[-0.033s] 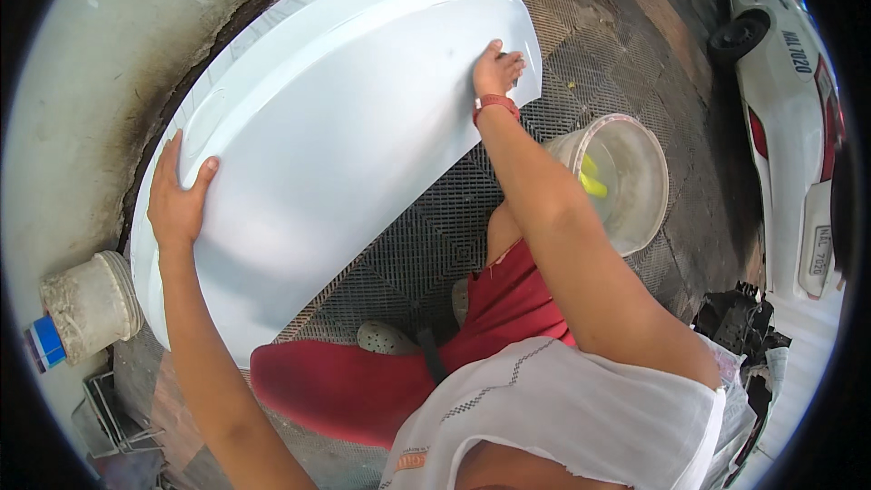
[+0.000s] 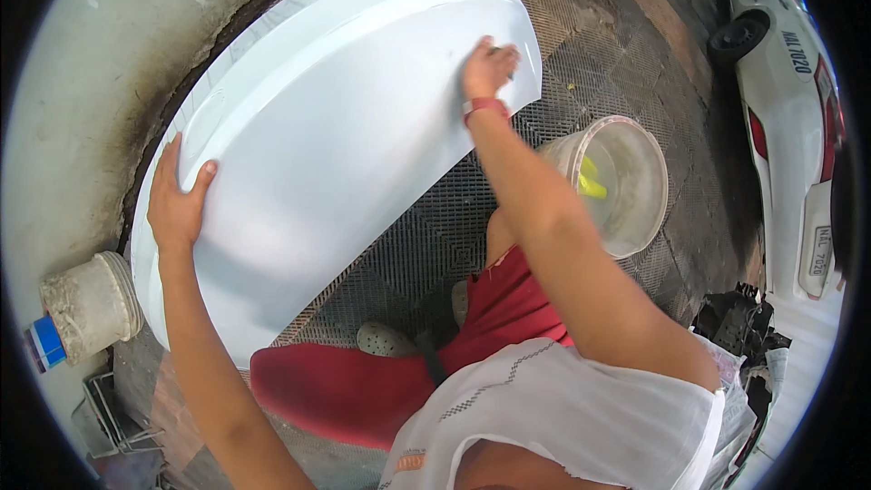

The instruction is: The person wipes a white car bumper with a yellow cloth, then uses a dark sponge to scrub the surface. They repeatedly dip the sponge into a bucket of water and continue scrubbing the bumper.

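Observation:
A large white car body panel [image 2: 336,118] with a curved far edge lies in front of me. My left hand [image 2: 177,195] rests open near its left end, thumb apart from the fingers, holding nothing. Toward the panel's right end, my right hand [image 2: 490,68] presses on the surface with its fingers curled. A small dark edge shows at those fingers; most of what they hold is hidden, and its kind cannot be made out. A red band circles my right wrist.
A pale bucket [image 2: 660,181] with liquid and a bright yellow item [image 2: 592,187] stands right of my knee. Another dirty bucket [image 2: 86,308] is at left beside the wall [image 2: 82,127]. Dark grid matting [image 2: 426,245] covers the floor. A white car [image 2: 771,63] stands at far right.
My right hand has slid slightly left across the panel, with its forearm following. My left hand and the panel stay in nearly the same place.

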The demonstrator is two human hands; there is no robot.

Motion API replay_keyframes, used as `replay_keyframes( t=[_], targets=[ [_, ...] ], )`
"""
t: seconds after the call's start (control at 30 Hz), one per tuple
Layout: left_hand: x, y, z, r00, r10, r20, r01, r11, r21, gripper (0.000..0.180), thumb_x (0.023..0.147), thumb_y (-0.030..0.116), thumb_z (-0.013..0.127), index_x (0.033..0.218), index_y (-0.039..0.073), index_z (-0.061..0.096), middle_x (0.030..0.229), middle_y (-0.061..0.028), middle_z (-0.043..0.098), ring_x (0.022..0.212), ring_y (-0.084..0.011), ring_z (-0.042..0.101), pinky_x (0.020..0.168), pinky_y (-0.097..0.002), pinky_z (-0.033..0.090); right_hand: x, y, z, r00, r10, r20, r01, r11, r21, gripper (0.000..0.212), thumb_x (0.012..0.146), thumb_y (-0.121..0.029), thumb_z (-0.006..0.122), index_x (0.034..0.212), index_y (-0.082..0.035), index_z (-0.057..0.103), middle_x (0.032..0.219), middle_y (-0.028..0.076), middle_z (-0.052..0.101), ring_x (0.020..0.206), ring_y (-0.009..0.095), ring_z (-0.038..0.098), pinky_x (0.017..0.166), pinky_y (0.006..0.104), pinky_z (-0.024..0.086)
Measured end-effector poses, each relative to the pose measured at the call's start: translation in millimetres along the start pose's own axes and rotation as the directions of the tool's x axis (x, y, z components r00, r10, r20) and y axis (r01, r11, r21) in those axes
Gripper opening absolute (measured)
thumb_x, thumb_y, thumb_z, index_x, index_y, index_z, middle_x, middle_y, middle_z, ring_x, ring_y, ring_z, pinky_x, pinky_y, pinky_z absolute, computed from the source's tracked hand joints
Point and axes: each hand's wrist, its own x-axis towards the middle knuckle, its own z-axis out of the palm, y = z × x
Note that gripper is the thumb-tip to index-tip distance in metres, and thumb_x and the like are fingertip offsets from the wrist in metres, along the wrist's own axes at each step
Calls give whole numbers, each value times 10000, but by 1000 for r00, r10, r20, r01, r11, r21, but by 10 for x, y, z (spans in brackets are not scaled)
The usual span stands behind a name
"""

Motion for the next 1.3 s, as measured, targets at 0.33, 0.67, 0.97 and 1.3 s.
replay_keyframes(
  t=[0.33,0.67,0.97,1.3],
  targets=[
    [52,40,-4,1000,19,-12,-19,1000,-2,823,922,595,729,1624,238,489,1654,-135,493,1524,-334,461,1235,-451,390,-1797,-33,462,292,-815,500,873,440,208,923,917,-358,722,1627,71,316,1711,303,291,1608,474,238,1318,584,198],
    [59,52,-5,1000,-25,0,25,999,30,828,911,572,751,1627,252,486,1655,-131,495,1528,-336,457,1235,-451,393,373,-385,259,829,-554,82,559,826,-76,749,1120,-399,420,1648,102,243,1731,348,188,1628,499,142,1311,615,142],
    [47,89,-30,1000,-15,-3,15,1000,-9,831,904,527,766,1629,240,479,1662,-138,484,1526,-338,460,1236,-456,393,1828,-153,-91,845,-466,262,505,857,-107,670,1124,-404,406,1580,87,422,1679,320,351,1580,468,297,1306,540,234],
    [44,97,-37,1000,11,9,-11,1000,-28,800,931,487,748,1637,236,468,1658,-141,488,1529,-346,451,1255,-451,365,-1158,-507,430,378,-875,302,905,418,78,860,1002,-398,620,1641,71,288,1748,299,197,1637,463,153,1301,674,95]
  ],
)
